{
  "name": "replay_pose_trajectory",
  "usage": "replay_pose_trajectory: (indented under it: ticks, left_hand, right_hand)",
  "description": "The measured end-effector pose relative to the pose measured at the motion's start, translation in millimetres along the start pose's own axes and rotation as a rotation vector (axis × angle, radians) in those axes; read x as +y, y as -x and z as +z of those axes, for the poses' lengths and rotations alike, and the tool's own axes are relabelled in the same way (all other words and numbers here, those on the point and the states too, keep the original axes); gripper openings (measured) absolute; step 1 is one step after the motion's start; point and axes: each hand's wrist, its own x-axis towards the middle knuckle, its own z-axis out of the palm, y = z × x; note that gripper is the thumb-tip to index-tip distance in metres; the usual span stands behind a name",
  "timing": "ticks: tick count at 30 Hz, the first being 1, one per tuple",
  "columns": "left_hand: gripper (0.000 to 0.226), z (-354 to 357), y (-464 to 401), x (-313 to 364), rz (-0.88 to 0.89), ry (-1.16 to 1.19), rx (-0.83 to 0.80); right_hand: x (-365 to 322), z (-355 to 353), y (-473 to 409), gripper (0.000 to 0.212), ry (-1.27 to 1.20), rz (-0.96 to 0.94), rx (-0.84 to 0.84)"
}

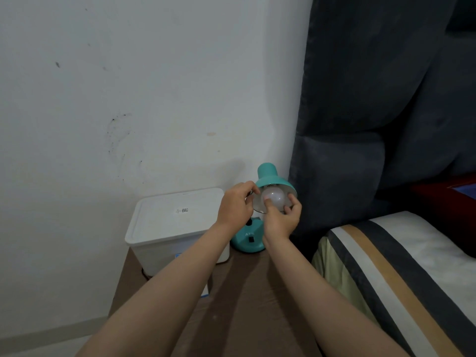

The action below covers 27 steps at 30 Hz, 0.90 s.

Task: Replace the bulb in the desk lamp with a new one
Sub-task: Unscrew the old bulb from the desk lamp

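Note:
A teal desk lamp stands on a brown bedside table, its round base near the table's back edge and its shade tilted toward me. A white bulb sits in the open mouth of the shade. My right hand has thumb and fingers wrapped around the bulb from below. My left hand grips the left rim of the shade. The socket and the bulb's base are hidden inside the shade.
A white lidded plastic box stands on the table left of the lamp. A dark grey padded headboard rises to the right, with a striped bed below it. The white wall is close behind.

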Motion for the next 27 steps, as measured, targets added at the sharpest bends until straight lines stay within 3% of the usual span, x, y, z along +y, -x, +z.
replay_pose_trajectory:
  ticks: [2,8,11,16,23,27]
  left_hand:
    - [0.021,0.1,-0.2,0.1,-0.005,0.004,-0.002]
    - [0.021,-0.8,-0.1,-1.2,-0.016,0.004,-0.005]
    - [0.022,-0.7,-0.4,-0.1,-0.011,0.000,-0.003]
    - [0.021,-1.8,-1.0,-0.5,-0.009,0.015,-0.030]
    - [0.023,-7.8,-4.2,1.6,-0.037,0.064,-0.072]
    - [0.024,-8.5,-5.3,2.0,-0.042,0.068,-0.068]
  right_hand:
    - [-1.1,1.9,1.6,0.067,-0.067,0.070,0.012]
    - [-2.0,1.8,-0.9,0.050,-0.005,0.108,-0.008]
    - [-5.4,-2.4,-3.0,0.046,0.044,0.034,-0.010]
    - [-11.3,-5.1,-2.8,0.065,0.021,0.022,-0.009]
    - [-7.0,-9.2,-3.0,0.057,0.046,0.050,-0.063]
    - [-5.0,-9.4,-1.6,0.054,0.049,-0.060,-0.088]
